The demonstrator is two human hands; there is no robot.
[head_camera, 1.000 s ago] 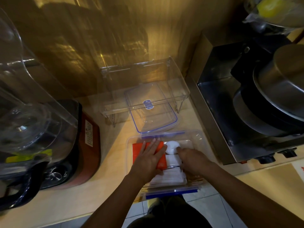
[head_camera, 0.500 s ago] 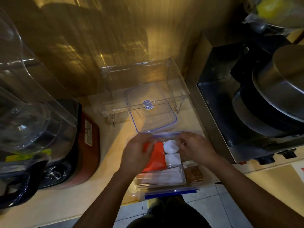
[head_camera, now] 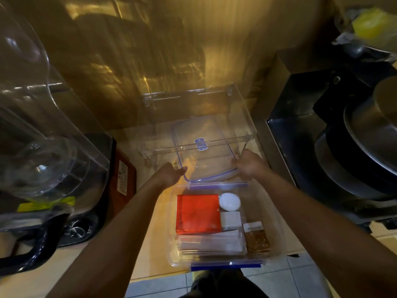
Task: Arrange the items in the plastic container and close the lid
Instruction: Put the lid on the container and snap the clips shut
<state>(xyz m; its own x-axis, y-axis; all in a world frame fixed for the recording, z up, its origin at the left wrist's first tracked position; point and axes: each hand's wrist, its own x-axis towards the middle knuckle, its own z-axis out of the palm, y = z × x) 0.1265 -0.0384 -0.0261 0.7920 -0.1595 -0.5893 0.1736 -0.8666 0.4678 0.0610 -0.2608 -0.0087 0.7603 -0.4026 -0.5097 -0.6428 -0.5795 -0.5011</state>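
Note:
The clear plastic container with blue clips sits at the counter's front edge. Inside lie a red packet, a white round piece, a small white packet, a brown packet and clear sachets. Its clear, blue-rimmed lid lies flat just behind it, partly under a clear shelf. My left hand holds the lid's near left corner. My right hand curls over its near right edge.
A clear acrylic shelf stands over the lid's far half. A blender jug and a dark red appliance crowd the left. A steel unit with stacked pots is close on the right. Tiled floor lies below the counter edge.
Both hands left the container and reached forward to the lid behind it. The items inside now lie uncovered.

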